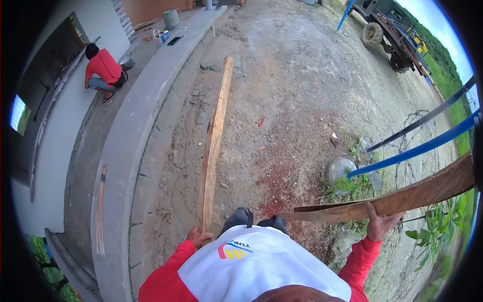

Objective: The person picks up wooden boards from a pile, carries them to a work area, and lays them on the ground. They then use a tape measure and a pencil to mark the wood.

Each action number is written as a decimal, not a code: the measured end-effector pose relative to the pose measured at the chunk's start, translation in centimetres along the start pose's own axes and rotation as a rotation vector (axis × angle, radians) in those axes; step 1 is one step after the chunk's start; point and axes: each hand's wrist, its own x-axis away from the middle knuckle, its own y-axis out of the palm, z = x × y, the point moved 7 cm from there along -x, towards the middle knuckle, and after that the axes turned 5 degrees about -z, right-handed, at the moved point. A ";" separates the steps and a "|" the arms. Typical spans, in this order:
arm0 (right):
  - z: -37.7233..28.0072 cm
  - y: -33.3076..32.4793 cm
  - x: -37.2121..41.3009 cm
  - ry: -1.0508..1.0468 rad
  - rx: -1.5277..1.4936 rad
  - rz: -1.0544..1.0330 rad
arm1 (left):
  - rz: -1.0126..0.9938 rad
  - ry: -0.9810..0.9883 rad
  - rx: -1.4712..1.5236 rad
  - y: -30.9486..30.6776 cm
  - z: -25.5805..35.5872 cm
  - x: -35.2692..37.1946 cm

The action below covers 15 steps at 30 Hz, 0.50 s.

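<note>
A long wooden beam [215, 136] stretches forward over the dirt, and my left hand [199, 236] is wrapped round its near end. On the right, my right hand [382, 223] grips a wide rough plank [402, 198] from below, with the thumb against its face. That plank reaches from near my legs to the right edge of the view. Part of each hand's fingers is hidden by the wood.
A person in red [104, 68] squats by the wall at the left. A concrete ledge [146, 95] carries thin rods [101, 211]. Blue poles [417, 148], barbed wire, a concrete footing [341, 170] and a truck [392, 35] are at the right.
</note>
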 end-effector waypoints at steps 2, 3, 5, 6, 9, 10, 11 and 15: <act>0.4 3.6 -5.4 0.019 0.009 -0.018 | -0.024 0.055 0.100 -1.1 4.1 -6.1; 1.1 5.9 -7.8 0.069 -0.135 -0.007 | -0.006 0.048 0.072 -1.6 6.6 -8.7; 3.4 10.0 -12.8 0.115 -0.268 0.002 | 0.045 0.024 0.029 -3.0 13.7 -11.9; 4.6 12.0 -15.5 0.113 -0.257 0.002 | 0.076 0.078 -0.004 -3.5 17.1 -13.8; 6.6 18.5 -23.7 0.160 -0.185 -0.080 | 0.051 0.010 0.049 -3.9 23.7 -20.4; 7.4 20.2 -26.5 0.114 -0.132 -0.095 | 0.078 0.012 0.009 -3.4 26.4 -22.0; 8.1 22.3 -30.7 0.046 -0.091 -0.088 | 0.118 0.045 -0.020 -3.0 30.4 -24.9; 12.9 28.6 -42.1 0.093 -0.164 -0.049 | 0.192 -0.017 -0.200 -3.5 38.3 -31.4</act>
